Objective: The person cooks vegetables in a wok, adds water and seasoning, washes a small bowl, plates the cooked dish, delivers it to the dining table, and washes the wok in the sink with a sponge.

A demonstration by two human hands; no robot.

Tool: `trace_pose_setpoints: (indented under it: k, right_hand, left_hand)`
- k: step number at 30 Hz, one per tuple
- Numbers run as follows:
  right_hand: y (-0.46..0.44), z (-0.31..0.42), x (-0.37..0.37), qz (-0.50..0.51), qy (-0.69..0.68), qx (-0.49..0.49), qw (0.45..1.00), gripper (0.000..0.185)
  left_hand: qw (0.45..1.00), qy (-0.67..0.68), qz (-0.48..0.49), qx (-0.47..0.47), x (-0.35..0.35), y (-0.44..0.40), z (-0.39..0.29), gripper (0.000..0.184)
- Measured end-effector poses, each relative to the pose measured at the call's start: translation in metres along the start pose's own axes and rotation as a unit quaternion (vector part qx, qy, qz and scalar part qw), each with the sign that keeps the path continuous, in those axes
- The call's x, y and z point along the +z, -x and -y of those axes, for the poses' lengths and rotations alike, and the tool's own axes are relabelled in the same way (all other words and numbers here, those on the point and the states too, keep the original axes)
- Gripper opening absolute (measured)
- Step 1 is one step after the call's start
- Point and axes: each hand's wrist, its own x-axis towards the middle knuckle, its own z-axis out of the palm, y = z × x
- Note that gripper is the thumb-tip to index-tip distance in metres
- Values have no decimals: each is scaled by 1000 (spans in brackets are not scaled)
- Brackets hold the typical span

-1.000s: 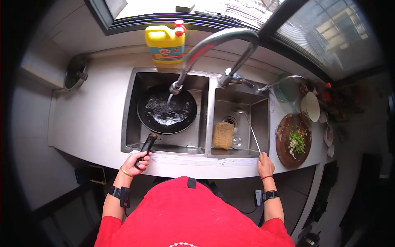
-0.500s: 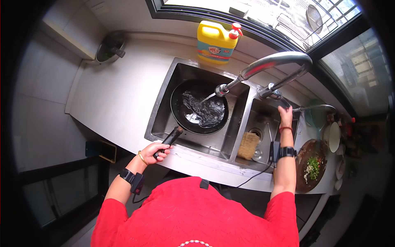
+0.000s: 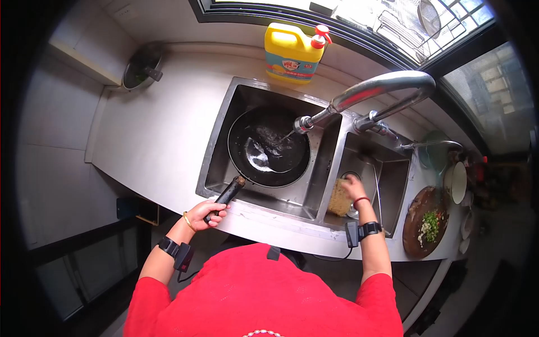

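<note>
My left hand point(image 3: 208, 215) is closed around the dark handle of a black frying pan point(image 3: 292, 178), which sits in the left basin with water in it. A curved metal faucet point(image 3: 382, 84) has its spout over the pan, with a thin, faint stream below it. My right hand point(image 3: 353, 188) is down in the right basin, at the upper right edge of a tan scrubbing sponge point(image 3: 338, 203). Its fingers are small and blurred, so whether they grip the sponge is unclear. A drain partly shows beside them.
A yellow detergent jug point(image 3: 292, 53) with a red pump stands behind the sink point(image 3: 224, 112). A round cutting board point(image 3: 414, 227) with chopped greens lies at right, near a pale bowl point(image 3: 457, 182). At the far left corner rests a dark pot point(image 3: 137, 70).
My right hand has left the faucet lever and come down to the sponge. The water stream has thinned and the pan's water is calmer. My left hand stays on the handle.
</note>
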Motion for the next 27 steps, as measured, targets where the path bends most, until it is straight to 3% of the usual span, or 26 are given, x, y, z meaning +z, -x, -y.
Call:
trace_pose_setpoints:
  k: [2,3,4,6,9,12,14,16,18,20,22,25,26,27]
  right_hand:
    - [7,-9,16,95,154,93,979,77]
    - [-7,-40,31,117,212,65,968,82]
    - [4,-20,32,137,238,100,956,79]
    - [-61,-128,84,-33,112,102,988,68]
    - [-45,-68,55,3,237,125,963,50]
    - [-20,-40,31,-140,235,77,959,35]
    - [8,8,-10,-188,143,52,970,30]
    - [39,55,-52,-231,74,-52,969,29]
    - [60,108,-79,-202,65,-97,973,29]
    - [62,149,-63,-166,3,-216,962,27]
    - [51,184,-25,-153,118,-341,920,30]
    - [9,218,52,-98,193,-393,894,22]
    - [-9,226,75,-50,291,-331,896,16]
    - [-15,236,90,-107,262,-423,861,12]
  left_hand:
    - [1000,-9,-4,-6,2,0,-1,14]
    - [1000,-11,-5,-6,3,0,0,13]
    - [1000,-13,-6,-7,5,1,0,13]
    - [999,-38,-14,0,13,7,0,13]
    - [997,-63,-40,4,21,18,-2,13]
    - [994,-91,-55,2,14,28,-1,13]
    - [989,-125,-77,5,12,35,-2,13]
    - [983,-158,-92,14,18,44,-5,12]
    - [975,-191,-112,26,26,52,-9,12]
    - [973,-202,-105,26,27,53,-15,12]
    - [974,-203,-98,20,26,54,-21,14]
    - [960,-248,-124,32,21,53,-18,15]
    - [953,-266,-139,35,22,52,-15,15]
    - [939,-308,-145,45,22,53,-12,16]
